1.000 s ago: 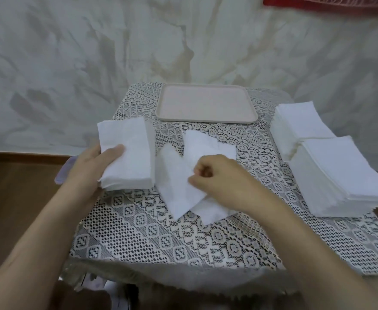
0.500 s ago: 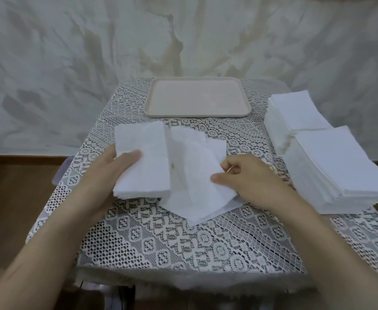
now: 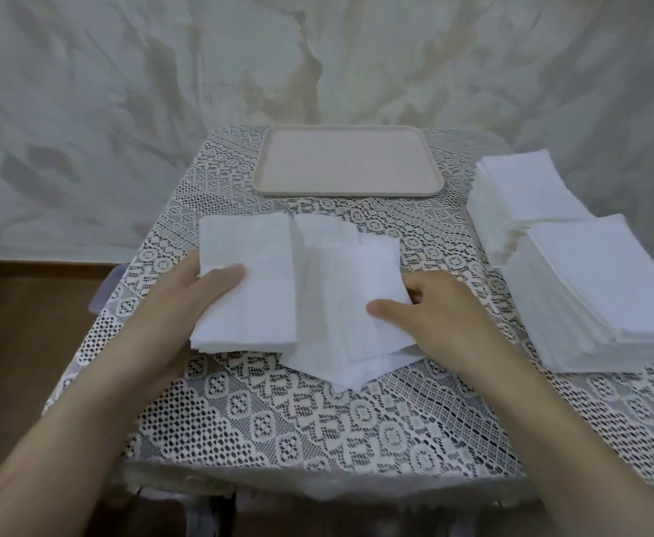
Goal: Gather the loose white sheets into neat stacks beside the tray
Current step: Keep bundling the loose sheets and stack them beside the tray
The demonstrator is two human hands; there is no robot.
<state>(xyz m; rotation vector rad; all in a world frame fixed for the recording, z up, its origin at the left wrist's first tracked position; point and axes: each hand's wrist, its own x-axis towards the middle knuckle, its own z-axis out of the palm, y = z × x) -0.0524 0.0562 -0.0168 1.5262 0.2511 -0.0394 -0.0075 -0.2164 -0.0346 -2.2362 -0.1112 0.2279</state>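
Gripping a small stack (image 3: 253, 261) is the left hand (image 3: 197, 302) — right hand (image 3: 447, 317) fingers (image 3: 422, 286) pinch loose sheets (image 3: 337, 300).

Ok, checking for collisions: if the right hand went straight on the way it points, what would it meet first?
The right hand grips the loose sheets; carried straight on, it would likely meet the small stack held by the left hand.

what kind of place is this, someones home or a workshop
Most likely a home room used for simple hand work: a lace tablecloth on the table, a brown wooden floor, a pale mottled wall behind. The tall stacks of white sheets hint at piecework; nothing industrial shows.
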